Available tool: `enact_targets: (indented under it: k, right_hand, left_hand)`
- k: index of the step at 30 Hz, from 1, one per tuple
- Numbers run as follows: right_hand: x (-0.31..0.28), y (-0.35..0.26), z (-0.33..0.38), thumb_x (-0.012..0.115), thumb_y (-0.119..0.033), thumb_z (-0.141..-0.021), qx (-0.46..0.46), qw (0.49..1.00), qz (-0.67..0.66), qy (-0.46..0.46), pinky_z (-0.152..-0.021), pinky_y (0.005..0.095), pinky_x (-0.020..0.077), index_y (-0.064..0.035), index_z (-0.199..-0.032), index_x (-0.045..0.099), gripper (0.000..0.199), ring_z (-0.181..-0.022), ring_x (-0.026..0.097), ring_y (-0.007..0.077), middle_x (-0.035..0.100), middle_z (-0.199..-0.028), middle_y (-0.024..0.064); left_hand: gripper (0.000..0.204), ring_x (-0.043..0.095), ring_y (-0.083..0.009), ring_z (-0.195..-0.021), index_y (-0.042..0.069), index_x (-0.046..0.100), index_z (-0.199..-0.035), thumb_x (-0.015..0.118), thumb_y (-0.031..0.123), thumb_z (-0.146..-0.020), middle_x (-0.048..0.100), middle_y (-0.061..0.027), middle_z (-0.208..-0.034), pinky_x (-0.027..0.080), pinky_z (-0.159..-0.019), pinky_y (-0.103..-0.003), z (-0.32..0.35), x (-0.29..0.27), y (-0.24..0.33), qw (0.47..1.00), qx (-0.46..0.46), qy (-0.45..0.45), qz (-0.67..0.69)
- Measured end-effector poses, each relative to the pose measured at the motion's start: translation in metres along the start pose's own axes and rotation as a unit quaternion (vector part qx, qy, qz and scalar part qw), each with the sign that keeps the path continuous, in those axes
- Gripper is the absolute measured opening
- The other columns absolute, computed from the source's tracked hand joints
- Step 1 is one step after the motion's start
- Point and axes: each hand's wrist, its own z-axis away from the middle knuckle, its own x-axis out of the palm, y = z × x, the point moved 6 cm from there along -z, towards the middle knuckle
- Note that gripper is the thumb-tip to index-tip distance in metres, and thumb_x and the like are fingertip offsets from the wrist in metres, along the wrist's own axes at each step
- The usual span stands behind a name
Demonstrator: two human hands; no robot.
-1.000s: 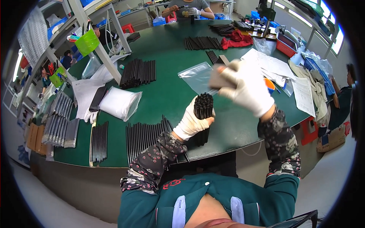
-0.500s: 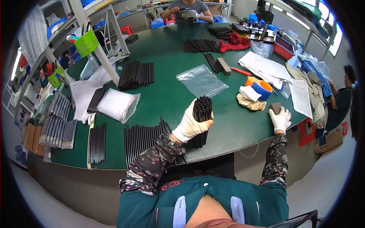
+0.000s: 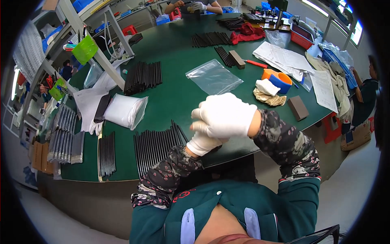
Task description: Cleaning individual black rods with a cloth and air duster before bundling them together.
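A dark green worktop fills the middle of the view. At its 7 o'clock edge a fanned row of black rods is laid out, with a narrower row of black strips just beside it at 9 o'clock. A white padded bag is seen at 11 o'clock of the rods, and a clear plastic bag at 1 o'clock. The white-gloved right hand is raised over the worktop's near edge, its fingers curled together; whether anything is pinched cannot be told. The gloved left hand is pressed beneath it, mostly hidden, its fingers' state not discernible.
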Motion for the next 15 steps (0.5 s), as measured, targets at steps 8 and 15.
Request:
enact_targets:
  k: [8, 15]
  right_hand:
    - [0.009, 0.052, -0.024, 0.050, -0.030, -0.088, 0.094, 0.987, -0.128, -0.040, -0.081, 0.0399, 0.0499, -0.0026, -0.097, 0.069, 0.034, -0.088, 0.065, 0.0343, 0.069, -0.088, 0.0168]
    - [0.009, 0.060, -0.028, 0.052, -0.029, -0.087, 0.100, 0.984, -0.146, -0.035, -0.080, 0.0373, 0.0493, -0.0002, -0.095, 0.069, 0.034, -0.085, 0.066, 0.0300, 0.070, -0.087, 0.0149]
  left_hand:
    - [0.050, 0.061, -0.0176, -0.094, -0.001, 0.051, -0.112, 0.075, 0.009, -0.069, 0.062, -0.0092, -0.103, 0.050, -0.081, -0.030, -0.014, -0.002, 0.069, 0.987, -0.003, 0.075, -0.142]
    - [0.052, 0.061, -0.0214, -0.086, -0.001, 0.049, -0.112, 0.074, 0.010, -0.068, 0.061, -0.0091, -0.095, 0.050, -0.080, -0.031, -0.014, 0.001, 0.072, 0.984, 0.017, 0.084, -0.156]
